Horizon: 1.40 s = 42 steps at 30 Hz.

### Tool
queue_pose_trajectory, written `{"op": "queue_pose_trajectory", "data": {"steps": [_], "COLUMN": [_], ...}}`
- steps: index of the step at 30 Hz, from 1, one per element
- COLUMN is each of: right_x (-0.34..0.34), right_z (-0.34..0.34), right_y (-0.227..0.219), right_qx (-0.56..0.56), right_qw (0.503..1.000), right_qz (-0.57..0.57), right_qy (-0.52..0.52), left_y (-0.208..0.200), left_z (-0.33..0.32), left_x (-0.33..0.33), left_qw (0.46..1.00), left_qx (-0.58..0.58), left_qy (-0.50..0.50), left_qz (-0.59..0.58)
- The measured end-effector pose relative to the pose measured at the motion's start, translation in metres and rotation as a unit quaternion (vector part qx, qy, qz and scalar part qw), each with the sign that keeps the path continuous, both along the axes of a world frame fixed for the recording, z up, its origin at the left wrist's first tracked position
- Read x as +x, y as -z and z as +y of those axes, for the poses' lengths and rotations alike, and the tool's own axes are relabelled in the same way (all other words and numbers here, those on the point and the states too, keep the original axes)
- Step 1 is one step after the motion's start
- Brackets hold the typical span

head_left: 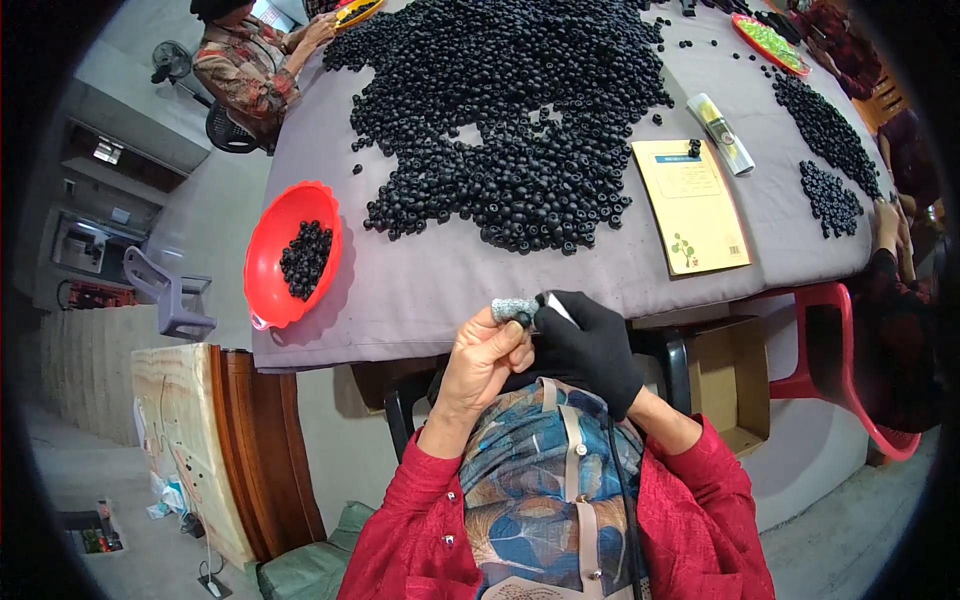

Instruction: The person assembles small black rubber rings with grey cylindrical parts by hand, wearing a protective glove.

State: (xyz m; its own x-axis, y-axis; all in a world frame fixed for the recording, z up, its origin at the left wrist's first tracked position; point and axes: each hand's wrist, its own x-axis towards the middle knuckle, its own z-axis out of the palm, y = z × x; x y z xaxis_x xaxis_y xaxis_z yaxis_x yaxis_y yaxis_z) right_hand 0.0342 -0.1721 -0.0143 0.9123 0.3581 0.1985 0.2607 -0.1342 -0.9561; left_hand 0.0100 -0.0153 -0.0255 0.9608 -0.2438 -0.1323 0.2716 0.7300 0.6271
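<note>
We see one black bead (523, 320) pinched between thumb and forefinger of left hand (480, 350), over table's near edge. Bead roundish; we cannot tell its long axis or which way hole points. One grey finger sleeve (513, 309) on forefinger, lying crosswise. Right hand (590, 345), black-gloved, closed on one pale strip (562, 310), slanting up-left. Beyond: one big bead heap (500, 140), too many to count; one red bowl (262, 240) left; one yellow booklet (690, 215) right, long axis running away from us.

Grey tablecloth (420, 300) offers passage nearside; the black bead pile (510, 60) blocks beyond.
</note>
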Motion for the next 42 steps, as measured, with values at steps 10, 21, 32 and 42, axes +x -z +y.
{"op": "queue_pose_trajectory", "data": {"steps": [10, 21, 32, 42], "right_x": [0.008, 0.003, 0.007, 0.006], "right_z": [0.012, 0.006, 0.008, 0.005], "right_y": [0.009, 0.013, 0.025, 0.013], "right_qx": [-0.031, 0.049, 0.059, 0.063], "right_qw": [0.991, 0.939, 0.944, 0.946], "right_qz": [-0.114, 0.339, 0.325, 0.317], "right_qy": [-0.068, 0.005, -0.009, 0.004], "left_y": [0.005, -0.037, -0.010, 0.037], "left_z": [-0.002, 0.123, 0.162, 0.047], "left_x": [-0.004, 0.022, 0.056, 0.102], "left_qw": [0.998, 0.851, 0.706, 0.643], "left_qx": [-0.034, 0.355, 0.610, 0.728], "left_qy": [-0.004, -0.386, -0.351, -0.182], "left_qz": [0.047, -0.025, -0.076, -0.154]}}
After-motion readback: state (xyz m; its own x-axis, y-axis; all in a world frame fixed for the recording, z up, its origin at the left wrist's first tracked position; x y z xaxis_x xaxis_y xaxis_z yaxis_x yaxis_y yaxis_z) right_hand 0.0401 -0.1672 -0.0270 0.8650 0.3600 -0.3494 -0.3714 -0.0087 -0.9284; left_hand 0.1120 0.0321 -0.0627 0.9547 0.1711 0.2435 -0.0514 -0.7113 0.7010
